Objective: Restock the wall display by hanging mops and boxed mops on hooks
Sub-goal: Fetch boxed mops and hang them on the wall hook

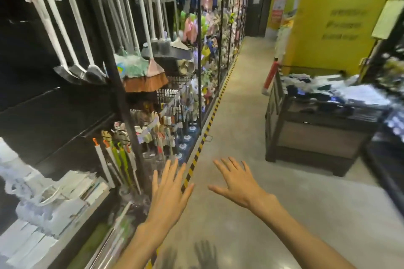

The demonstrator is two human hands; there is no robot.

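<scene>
The black wall display point(43, 98) runs along my left. White-handled mops point(72, 50) hang high on it, with brooms point(145, 82) beside them. White boxed goods point(65, 199) sit low at the left, next to upright packaged sticks with orange and green caps point(113, 164). My left hand point(168, 194) is stretched out flat, fingers spread, just right of the display's lower edge, holding nothing. My right hand point(237, 183) is also spread and bare over the aisle floor. The view is blurred.
A concrete aisle point(240, 116) with a yellow-black floor stripe point(207, 124) runs ahead along the display. A dark stock table point(317, 131) piled with packaged goods stands at the right. A yellow wall point(328, 28) rises behind it.
</scene>
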